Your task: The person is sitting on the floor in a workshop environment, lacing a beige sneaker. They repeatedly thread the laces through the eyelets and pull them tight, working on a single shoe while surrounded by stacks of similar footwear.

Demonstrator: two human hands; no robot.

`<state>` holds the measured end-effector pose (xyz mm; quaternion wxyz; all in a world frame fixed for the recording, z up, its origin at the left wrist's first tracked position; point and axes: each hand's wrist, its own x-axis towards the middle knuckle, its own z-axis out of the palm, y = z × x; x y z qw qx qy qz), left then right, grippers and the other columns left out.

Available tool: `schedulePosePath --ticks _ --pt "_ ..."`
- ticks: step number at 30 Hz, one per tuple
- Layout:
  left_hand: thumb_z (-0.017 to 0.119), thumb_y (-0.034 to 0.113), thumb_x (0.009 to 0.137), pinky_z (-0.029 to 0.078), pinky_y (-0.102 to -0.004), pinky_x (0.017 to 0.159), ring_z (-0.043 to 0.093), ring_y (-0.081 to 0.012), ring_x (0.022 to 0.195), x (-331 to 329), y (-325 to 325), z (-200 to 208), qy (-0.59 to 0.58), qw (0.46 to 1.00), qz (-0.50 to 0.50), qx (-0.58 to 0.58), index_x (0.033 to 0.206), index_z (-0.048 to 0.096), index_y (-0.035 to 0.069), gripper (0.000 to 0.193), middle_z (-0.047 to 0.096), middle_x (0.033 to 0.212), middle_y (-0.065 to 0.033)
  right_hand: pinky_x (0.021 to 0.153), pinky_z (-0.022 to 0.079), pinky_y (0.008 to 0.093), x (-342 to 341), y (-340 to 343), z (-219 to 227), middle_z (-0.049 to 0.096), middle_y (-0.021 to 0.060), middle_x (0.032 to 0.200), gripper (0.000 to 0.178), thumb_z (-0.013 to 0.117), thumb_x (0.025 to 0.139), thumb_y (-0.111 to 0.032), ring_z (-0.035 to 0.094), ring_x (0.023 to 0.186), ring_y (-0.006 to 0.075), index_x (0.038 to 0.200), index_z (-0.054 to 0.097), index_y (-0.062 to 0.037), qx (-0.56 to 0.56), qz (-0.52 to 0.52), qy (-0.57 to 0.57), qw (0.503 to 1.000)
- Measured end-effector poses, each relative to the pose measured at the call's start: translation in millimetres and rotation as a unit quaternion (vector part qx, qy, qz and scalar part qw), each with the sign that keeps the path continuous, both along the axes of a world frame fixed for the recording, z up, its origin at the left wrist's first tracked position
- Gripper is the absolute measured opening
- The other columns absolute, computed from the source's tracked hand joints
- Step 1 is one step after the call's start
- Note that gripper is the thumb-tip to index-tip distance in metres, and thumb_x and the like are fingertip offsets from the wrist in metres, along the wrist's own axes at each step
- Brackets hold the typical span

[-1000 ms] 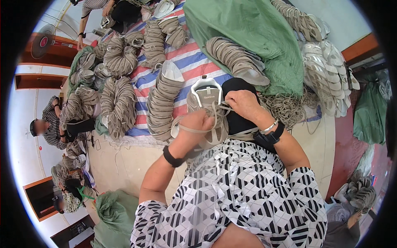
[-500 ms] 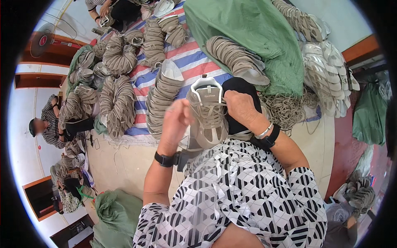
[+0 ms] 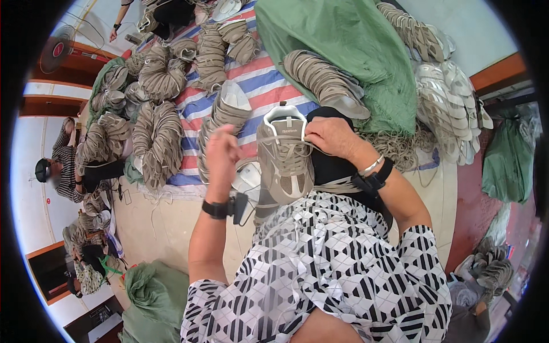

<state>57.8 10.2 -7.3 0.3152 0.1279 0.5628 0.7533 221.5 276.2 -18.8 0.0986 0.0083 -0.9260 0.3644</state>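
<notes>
Head view. Grey sneaker (image 3: pixel 284 157) upright on person's lap, toe toward body, w/ white heel tab up. Right hand (image 3: pixel 334 137) grips sneaker's collar & lace. Left hand (image 3: pixel 220 151) raised just left of sneaker, fingers pinched on taut lace end (image 3: pixel 260 140). Behind: striped mat (image 3: pixel 263 86) w/ rows of bundled sneakers (image 3: pixel 157 134); green tarp (image 3: pixel 354 51) at right.

grey laced sneaker (image 3: pixel 284 157) | upright on lap | heel away

Bare tan floor (image 3: pixel 166 223) beside my left hand (image 3: pixel 220 157) lies open; stacked grey-beige shoe bundles (image 3: pixel 157 140) wall off everything ahead of me.
</notes>
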Motion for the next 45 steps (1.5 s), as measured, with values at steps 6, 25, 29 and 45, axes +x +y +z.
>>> schedulePosePath --ticks 6,25,29,45 --pt "0.065 0.012 0.083 0.044 -0.0329 0.053 0.056 -0.0174 0.059 62 41 33 0.505 0.781 -0.213 -0.298 0.093 0.061 0.008 0.012 0.054 0.068 -0.0060 0.064 0.047 0.0424 -16 15 18 0.062 0.0128 0.073 0.017 0.063 0.077 -0.008 0.062 0.072 0.0333 0.094 0.059 -0.0077 0.096 0.109 -0.080 0.986" --pt "0.043 0.029 0.100 0.026 -0.0214 0.041 0.031 -0.0053 0.046 -61 -34 10 -0.132 0.968 0.207 -0.057 0.113 0.052 0.007 0.027 0.043 0.064 0.0048 0.076 0.047 0.0430 -57 16 11 0.063 0.0095 0.090 0.010 0.067 0.071 -0.020 0.059 0.092 0.0295 0.072 0.066 -0.0097 0.105 0.143 -0.228 0.957" --pt "0.046 0.026 0.098 0.023 -0.0200 0.038 0.031 -0.0037 0.045 -40 -9 19 -0.083 0.982 0.153 -0.073 0.119 0.052 0.007 0.028 0.043 0.063 0.0055 0.073 0.045 0.0457 -53 5 11 0.064 0.0081 0.087 0.016 0.066 0.070 -0.025 0.060 0.092 0.0278 0.070 0.065 -0.0091 0.105 0.069 -0.264 0.956" --pt "0.053 0.019 0.095 0.031 -0.0158 0.046 0.040 -0.0006 0.053 38 38 -1 -0.079 0.973 -0.113 -0.187 0.105 0.058 0.006 0.018 0.058 0.077 0.0029 0.063 0.044 0.0256 -53 51 -7 0.059 -0.0001 0.076 0.020 0.068 0.081 -0.022 0.052 0.069 0.0091 0.085 0.067 -0.0025 -0.507 -0.158 -0.062 0.845"
